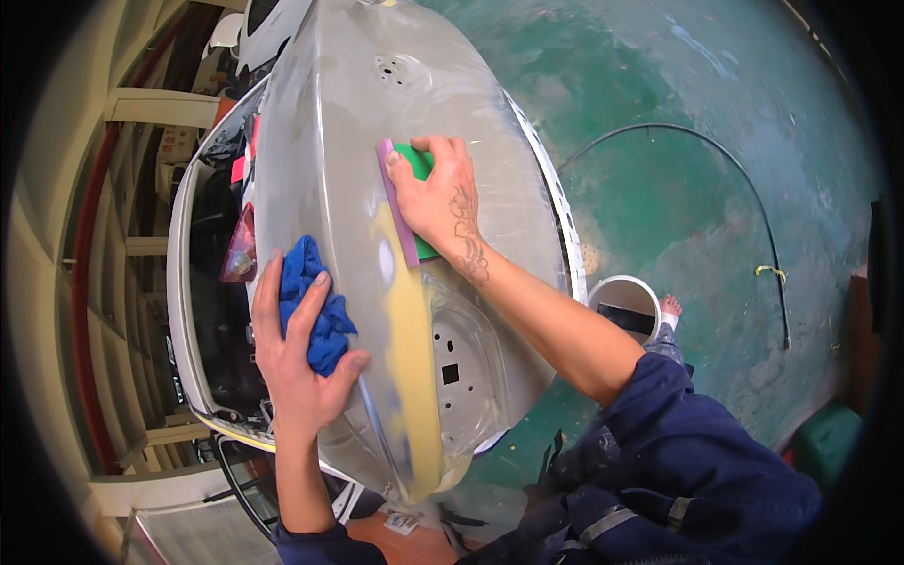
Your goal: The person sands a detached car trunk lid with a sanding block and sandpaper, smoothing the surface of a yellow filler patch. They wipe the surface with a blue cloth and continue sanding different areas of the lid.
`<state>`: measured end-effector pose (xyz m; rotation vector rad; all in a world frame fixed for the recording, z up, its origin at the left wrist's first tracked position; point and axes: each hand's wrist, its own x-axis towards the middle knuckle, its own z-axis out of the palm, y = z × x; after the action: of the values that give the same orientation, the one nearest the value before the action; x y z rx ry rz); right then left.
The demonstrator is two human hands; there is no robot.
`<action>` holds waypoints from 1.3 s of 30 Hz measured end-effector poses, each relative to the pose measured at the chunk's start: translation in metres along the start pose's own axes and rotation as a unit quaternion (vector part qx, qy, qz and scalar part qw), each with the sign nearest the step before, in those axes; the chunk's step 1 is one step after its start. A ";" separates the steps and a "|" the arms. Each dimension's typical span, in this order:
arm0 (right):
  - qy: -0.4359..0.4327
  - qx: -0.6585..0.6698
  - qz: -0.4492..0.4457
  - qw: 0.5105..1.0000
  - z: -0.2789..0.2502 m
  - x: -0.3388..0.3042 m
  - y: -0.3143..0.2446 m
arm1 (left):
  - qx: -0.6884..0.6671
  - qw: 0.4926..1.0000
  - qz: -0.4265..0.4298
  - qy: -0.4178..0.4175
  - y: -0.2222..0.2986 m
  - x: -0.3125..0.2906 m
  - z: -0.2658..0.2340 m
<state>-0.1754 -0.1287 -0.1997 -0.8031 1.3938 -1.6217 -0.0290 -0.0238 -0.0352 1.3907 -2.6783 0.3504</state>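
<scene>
A grey car trunk lid (367, 122), dulled and scuffed, lies under both my hands. Along its ridge runs a long patch of yellow filler (407, 348). My right hand (441, 193) grips a green sanding block (428, 252) with a purple layer along its side; the block rests on the panel at the far end of the filler. To the left, my left hand (299, 363) presses a crumpled blue cloth (325, 325) against the panel's left part, thumb and fingers spread around it. A recess with several holes (461, 367) lies near me.
Left of the panel is the car's opening with a red tail light (242, 247). A white bucket (626, 281) stands on the green floor (650, 207) at right, beside a foot (670, 305). Farther right curves a black hose (753, 198). Shelving frames (141, 245) line the left side.
</scene>
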 end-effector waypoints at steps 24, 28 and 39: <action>-0.028 -0.006 -0.018 0.999 -0.027 -0.065 0.011 | 0.094 0.991 -0.019 0.091 -0.017 0.100 0.037; -0.004 -0.009 -0.053 0.999 0.003 -0.003 0.007 | 0.058 0.991 -0.118 0.000 0.001 0.045 0.000; -0.039 0.148 -0.331 0.931 0.007 0.033 0.004 | 0.162 0.957 -0.235 -0.055 0.157 -0.215 0.033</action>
<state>-0.1831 -0.1616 -0.2042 -1.2174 0.8175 -2.2096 -0.0325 0.2256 -0.1336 2.1323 -2.3277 0.6976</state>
